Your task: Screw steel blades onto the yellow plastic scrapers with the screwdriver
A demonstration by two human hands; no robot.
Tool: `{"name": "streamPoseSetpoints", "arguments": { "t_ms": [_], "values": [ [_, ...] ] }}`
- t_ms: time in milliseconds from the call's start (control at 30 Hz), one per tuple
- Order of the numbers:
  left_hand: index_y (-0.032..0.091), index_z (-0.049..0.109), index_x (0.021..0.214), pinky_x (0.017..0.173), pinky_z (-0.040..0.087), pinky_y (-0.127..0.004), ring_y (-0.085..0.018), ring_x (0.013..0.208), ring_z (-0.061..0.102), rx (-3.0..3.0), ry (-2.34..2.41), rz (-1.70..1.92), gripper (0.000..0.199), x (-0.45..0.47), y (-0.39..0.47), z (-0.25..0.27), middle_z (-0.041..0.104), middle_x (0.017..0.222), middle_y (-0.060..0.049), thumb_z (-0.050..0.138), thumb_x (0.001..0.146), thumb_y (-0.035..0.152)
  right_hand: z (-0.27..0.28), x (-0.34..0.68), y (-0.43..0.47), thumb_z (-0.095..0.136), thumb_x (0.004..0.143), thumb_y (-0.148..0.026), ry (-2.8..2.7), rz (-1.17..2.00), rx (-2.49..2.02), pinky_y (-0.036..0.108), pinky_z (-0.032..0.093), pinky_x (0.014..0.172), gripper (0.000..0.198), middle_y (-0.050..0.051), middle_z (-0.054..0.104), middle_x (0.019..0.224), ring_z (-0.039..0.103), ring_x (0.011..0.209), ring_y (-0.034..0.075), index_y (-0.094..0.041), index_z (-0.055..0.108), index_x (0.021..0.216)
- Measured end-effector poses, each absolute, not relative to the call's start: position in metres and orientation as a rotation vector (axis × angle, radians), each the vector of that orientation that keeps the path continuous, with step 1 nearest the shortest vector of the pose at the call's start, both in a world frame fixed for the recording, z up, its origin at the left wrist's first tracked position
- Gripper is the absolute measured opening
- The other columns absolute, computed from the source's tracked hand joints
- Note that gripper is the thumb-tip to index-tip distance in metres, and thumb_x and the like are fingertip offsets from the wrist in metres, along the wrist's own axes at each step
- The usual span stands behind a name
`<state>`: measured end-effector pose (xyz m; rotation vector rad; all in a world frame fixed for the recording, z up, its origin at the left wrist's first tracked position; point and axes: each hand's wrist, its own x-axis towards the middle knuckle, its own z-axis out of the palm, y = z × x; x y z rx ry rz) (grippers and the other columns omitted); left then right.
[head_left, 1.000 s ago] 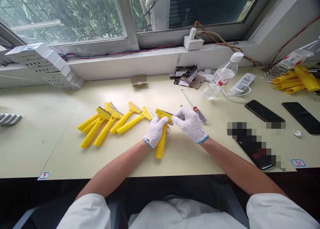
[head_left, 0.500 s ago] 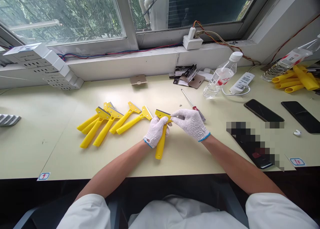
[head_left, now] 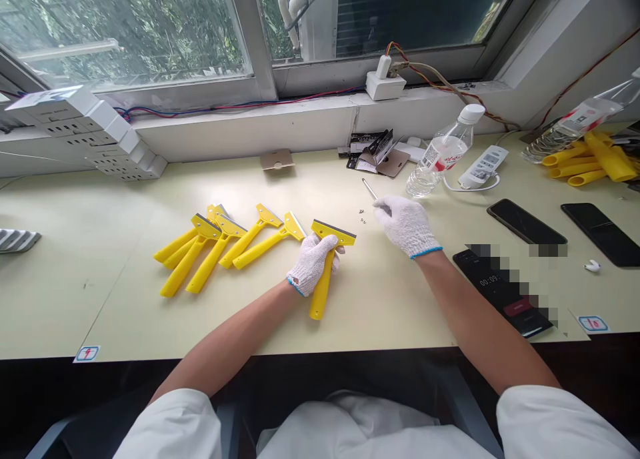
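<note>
My left hand (head_left: pixel 311 265), in a white knit glove with a blue cuff edge, is closed around a yellow scraper (head_left: pixel 321 292). The scraper's wide head points away from me, its handle towards the front edge. My right hand (head_left: pixel 404 225), gloved alike, lies over the screwdriver (head_left: pixel 369 189) with its fingers curled at the shaft. Only the screwdriver's metal shaft shows; its handle is hidden under the glove. Between the hands and farther back lie a few tiny screws (head_left: pixel 363 216). Several more yellow scrapers (head_left: pixel 203 255) rest left of my left hand.
Behind my hands stand a water bottle (head_left: pixel 443 152), a power strip (head_left: pixel 483 167) and torn packaging (head_left: pixel 377 153). Phones (head_left: pixel 527 221) and an earbud (head_left: pixel 593 265) lie right. Yellow tubular handles (head_left: pixel 590 162) are piled far right. White boxes (head_left: pixel 100 132) stand back left.
My right hand has left the scraper's head and moved right and away, over the screwdriver. More tiny screws now show on the table. My left hand keeps its hold.
</note>
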<state>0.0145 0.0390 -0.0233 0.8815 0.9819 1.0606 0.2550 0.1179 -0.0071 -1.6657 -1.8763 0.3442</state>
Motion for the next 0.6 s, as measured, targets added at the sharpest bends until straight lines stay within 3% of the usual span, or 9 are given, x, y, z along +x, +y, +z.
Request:
{"name": "streamPoseSetpoints", "arguments": {
  "t_ms": [200, 367, 600],
  "values": [
    [0.018, 0.066, 0.099, 0.046, 0.047, -0.029, -0.012, 0.046, 0.059, 0.895, 0.991, 1.053, 0.031, 0.014, 0.039, -0.023, 0.073, 0.084, -0.003, 0.074, 0.091, 0.047, -0.018, 0.248, 0.12, 0.067, 0.101, -0.03, -2.226, 0.16, -1.863, 0.043, 0.05, 0.09, 0.025, 0.019, 0.083, 0.117, 0.075, 0.111, 0.036, -0.016, 0.085, 0.112],
    [0.018, 0.066, 0.098, 0.046, 0.046, -0.028, -0.012, 0.046, 0.059, 0.9, 0.989, 1.056, 0.029, 0.015, 0.039, -0.024, 0.072, 0.084, -0.003, 0.073, 0.092, 0.046, -0.012, 0.237, 0.12, 0.067, 0.103, -0.032, -2.299, 0.147, -1.905, 0.043, 0.047, 0.091, 0.023, 0.016, 0.083, 0.115, 0.075, 0.112, 0.035, -0.018, 0.085, 0.108],
    [0.016, 0.067, 0.095, 0.048, 0.049, -0.029, -0.011, 0.046, 0.059, 1.012, 0.97, 0.923, 0.028, 0.01, 0.041, -0.023, 0.074, 0.087, -0.005, 0.07, 0.096, 0.044, 0.001, 0.23, 0.12, 0.051, 0.109, -0.029, -2.49, 0.131, -1.988, 0.041, 0.045, 0.086, 0.033, 0.018, 0.084, 0.108, 0.078, 0.102, 0.032, -0.015, 0.082, 0.106]
  ]
}}
